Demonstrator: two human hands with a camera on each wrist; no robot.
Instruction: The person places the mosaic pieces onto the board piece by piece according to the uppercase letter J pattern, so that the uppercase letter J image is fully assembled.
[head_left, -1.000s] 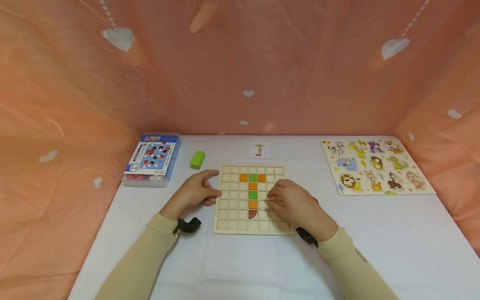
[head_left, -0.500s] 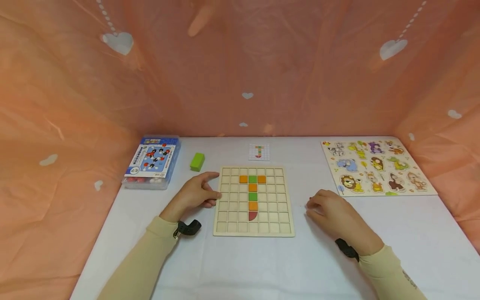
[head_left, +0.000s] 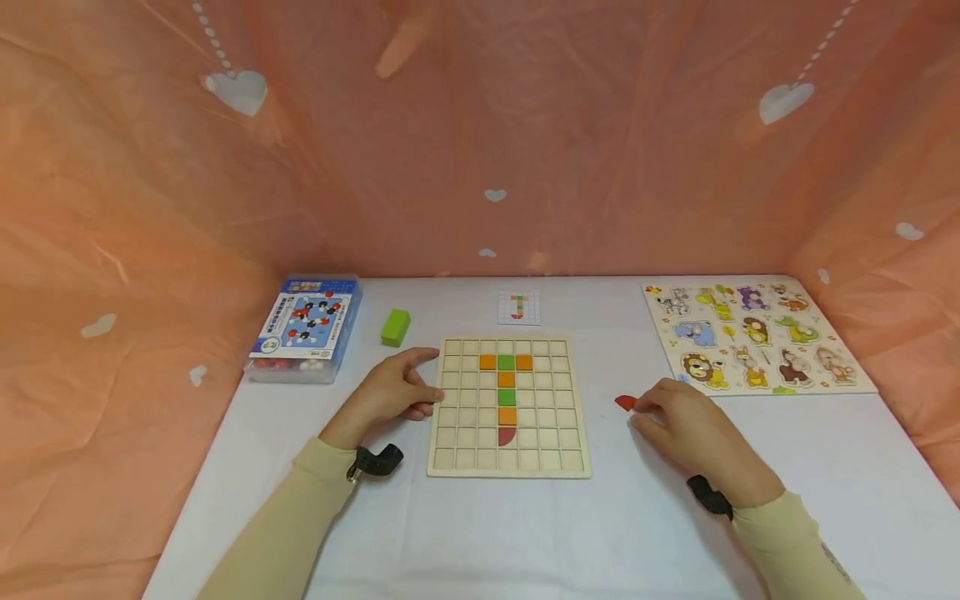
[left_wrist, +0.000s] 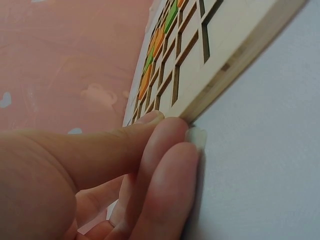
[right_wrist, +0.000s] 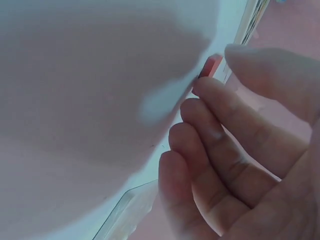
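On the left edge of a wooden grid board [head_left: 551,437] rests my left hand [head_left: 390,387], its index finger stretched to the upper corner and its thumb at the rim. The left wrist view shows the thumb tip right at the board's edge. Set into the board are orange and green square tiles and a dark red quarter-circle tile [head_left: 507,436] at the lower end of the column. To the right of the board, my right hand [head_left: 682,425] pinches a red quarter-circle tile [head_left: 625,402] low at the table. The right wrist view has that tile between thumb and index finger.
Behind the board lies a small pattern card [head_left: 519,307]. A green block [head_left: 395,327] and a clear box with a molecule-model label [head_left: 303,329] stand at the back left. An animal puzzle board [head_left: 757,333] lies at the back right. Orange cloth [head_left: 495,133] hangs around the table.
My right hand has moved right, from over the board to the red quarter-circle tile, which now shows at its fingertips. The left hand stays at the board's edge.
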